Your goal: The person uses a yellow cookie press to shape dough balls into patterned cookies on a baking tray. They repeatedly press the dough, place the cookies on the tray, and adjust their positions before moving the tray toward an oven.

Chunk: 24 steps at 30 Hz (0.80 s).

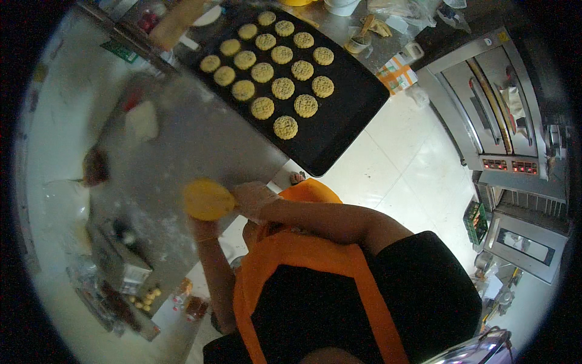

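A blurred yellow rounded piece [209, 199], which looks like dough, is held over the near edge of the grey worktop [182, 145]. My left hand [204, 229] is under its lower edge, the fingers mostly hidden by it. My right hand [254, 200], in what looks like a thin clear glove, grips its right end. Beyond my hands lies a black baking tray [350, 113], its near corner jutting past the worktop. Rows of round pale-yellow pastries [285, 127] with fluted edges and patterned tops sit on it.
A steel deck oven [489, 104] stands at right, above a crate of eggs [475, 223] on the floor. Another person's forearm [177, 22] reaches in at top left. A brush in a cup [358, 42] is beyond the tray. Small dough balls [146, 301] lie at lower left, near a metal box [132, 268].
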Each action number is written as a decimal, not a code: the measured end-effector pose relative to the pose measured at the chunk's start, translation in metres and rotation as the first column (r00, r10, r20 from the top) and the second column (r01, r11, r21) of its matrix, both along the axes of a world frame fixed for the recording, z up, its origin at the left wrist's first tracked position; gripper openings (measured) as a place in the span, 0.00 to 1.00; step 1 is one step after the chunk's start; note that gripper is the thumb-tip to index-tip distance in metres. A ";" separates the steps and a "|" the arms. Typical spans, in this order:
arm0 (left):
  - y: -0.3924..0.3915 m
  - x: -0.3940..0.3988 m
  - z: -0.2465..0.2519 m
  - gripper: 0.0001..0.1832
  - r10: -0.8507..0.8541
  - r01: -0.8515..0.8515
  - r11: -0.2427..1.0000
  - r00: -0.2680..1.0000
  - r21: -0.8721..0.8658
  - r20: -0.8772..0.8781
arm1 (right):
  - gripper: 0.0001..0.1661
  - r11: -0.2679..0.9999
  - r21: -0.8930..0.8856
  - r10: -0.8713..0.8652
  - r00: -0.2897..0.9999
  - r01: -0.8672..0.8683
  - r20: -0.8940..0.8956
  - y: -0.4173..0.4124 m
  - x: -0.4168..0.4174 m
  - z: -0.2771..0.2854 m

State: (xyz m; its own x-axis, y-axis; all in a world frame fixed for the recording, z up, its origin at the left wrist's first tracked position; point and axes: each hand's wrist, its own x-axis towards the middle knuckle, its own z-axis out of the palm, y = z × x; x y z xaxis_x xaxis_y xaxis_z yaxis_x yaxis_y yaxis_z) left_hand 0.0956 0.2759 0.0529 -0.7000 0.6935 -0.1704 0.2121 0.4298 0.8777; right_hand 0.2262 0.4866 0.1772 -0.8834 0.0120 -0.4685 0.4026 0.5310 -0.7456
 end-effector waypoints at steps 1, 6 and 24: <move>0.003 0.005 0.007 0.32 -0.251 0.072 0.919 0.865 -0.388 -0.434 | 0.21 1.000 0.012 0.007 1.000 -0.007 0.005 0.001 0.001 -0.006; 0.030 0.022 0.043 0.31 -0.423 0.026 0.769 0.770 -0.639 -0.478 | 0.30 0.999 0.049 0.020 1.000 -0.020 -0.014 -0.002 -0.004 -0.039; 0.085 0.070 0.109 0.32 0.135 -0.222 0.970 0.825 0.095 0.548 | 0.32 0.714 -0.602 -0.357 0.926 0.357 0.127 0.040 0.027 -0.077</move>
State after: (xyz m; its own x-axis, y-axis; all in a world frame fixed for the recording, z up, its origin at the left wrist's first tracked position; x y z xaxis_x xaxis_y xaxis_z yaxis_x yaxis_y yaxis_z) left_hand 0.1659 0.3612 0.1618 -0.6429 0.6126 -0.4597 -0.3762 0.2703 0.8863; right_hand 0.2528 0.5268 0.1006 -0.8716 0.0415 -0.4885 0.4700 -0.2132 -0.8566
